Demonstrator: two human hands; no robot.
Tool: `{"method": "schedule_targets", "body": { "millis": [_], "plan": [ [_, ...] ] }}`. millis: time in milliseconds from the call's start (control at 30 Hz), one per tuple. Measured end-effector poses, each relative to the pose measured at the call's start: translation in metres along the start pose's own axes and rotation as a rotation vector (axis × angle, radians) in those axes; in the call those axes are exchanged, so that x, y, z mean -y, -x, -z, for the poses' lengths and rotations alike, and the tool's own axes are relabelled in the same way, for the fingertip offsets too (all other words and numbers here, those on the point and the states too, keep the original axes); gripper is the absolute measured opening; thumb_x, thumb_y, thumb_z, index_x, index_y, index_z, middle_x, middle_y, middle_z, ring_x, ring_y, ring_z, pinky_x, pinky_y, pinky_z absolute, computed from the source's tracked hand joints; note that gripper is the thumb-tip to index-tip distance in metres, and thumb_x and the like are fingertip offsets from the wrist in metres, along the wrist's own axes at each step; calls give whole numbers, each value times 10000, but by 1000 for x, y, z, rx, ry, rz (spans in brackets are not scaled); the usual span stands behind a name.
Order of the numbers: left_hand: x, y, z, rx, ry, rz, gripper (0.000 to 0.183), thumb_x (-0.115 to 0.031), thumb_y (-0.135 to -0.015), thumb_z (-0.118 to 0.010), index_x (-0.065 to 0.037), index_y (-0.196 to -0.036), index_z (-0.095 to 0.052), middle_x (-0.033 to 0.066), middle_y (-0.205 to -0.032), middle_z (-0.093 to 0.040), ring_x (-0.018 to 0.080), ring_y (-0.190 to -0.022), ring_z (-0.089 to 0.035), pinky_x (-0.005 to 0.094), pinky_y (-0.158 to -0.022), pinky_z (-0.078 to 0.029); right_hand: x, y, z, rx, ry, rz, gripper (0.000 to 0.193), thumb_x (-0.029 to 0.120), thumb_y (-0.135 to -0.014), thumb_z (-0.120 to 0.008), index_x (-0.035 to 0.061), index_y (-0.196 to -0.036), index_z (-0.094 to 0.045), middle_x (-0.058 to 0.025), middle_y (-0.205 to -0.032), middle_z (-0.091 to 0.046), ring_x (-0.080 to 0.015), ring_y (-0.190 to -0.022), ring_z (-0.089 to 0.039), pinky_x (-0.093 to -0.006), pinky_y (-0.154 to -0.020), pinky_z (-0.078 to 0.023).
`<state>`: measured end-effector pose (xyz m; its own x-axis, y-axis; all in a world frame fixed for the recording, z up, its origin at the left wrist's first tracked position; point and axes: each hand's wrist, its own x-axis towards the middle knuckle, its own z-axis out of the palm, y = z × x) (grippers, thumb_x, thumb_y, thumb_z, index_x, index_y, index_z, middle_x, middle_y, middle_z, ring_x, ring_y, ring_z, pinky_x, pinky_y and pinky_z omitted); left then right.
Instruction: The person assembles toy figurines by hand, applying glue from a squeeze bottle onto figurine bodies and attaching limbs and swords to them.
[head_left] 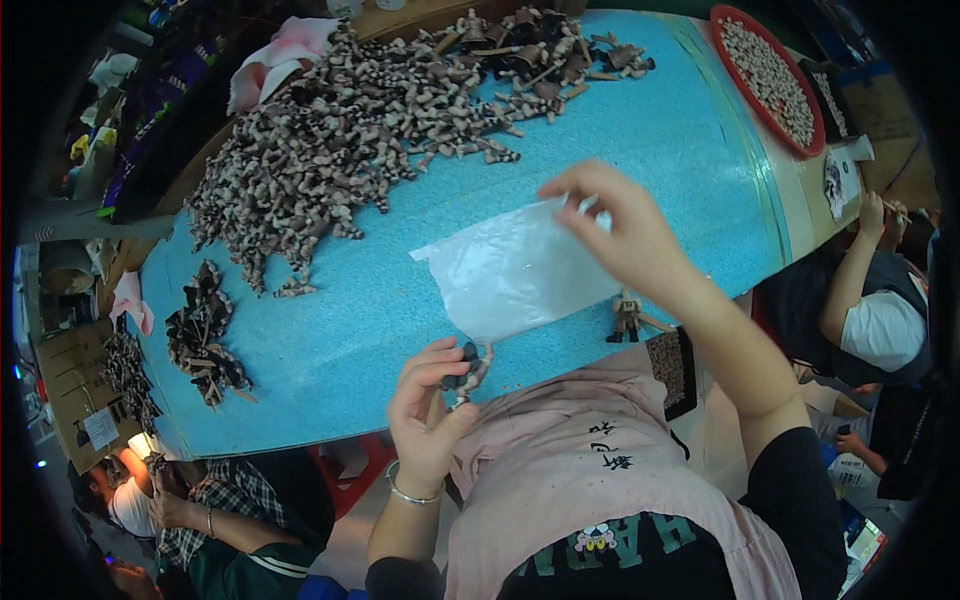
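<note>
My left hand (424,412) is closed round a small toy figure (475,378) with dark and pale parts, near the table's front edge. My right hand (628,235) pinches the upper right corner of a clear plastic bag (515,275). The bag spreads flat over the blue table, its lower left edge close to the figure in my left hand. A second toy figure (627,316), dark below and pale above, lies below my right forearm by the front edge.
A large heap of small figure parts (300,150) covers the blue tabletop's (330,345) far left. Nearer left is a smaller dark pile (203,335). At the far right stands a red tray (815,125) of pale pieces. Other people (885,320) sit at both sides.
</note>
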<state>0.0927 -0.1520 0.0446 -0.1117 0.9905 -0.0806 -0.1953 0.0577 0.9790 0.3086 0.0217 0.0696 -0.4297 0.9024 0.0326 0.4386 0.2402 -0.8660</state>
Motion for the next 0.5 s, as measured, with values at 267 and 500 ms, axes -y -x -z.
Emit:
{"method": "schedule_targets", "body": {
  "millis": [267, 500],
  "plan": [
    [-13, 6, 26, -183, 154, 35, 438, -280, -793, -742, -9, -1093, -573, 113, -1187, -524, 266, -1242, -443, 440, -1070, -327, -17, -87, -56, -156, 660, 214, 247, 57, -797, -653, 29, -1040, -616, -140, -986, -619, -321, -899, -600, -390, -751, -487],
    [-14, 6, 40, -155, 783, 31, 373, -209, -895, -621, 3, -1186, -522, 129, -1276, -499, 254, -1195, -497, 468, -1113, -279, -29, -94, -48, -104, 604, 179, 266, -6, -783, -618, -1, -1047, -586, -169, -990, -596, -371, -928, -581, -439, -796, -473]
  ]
}}
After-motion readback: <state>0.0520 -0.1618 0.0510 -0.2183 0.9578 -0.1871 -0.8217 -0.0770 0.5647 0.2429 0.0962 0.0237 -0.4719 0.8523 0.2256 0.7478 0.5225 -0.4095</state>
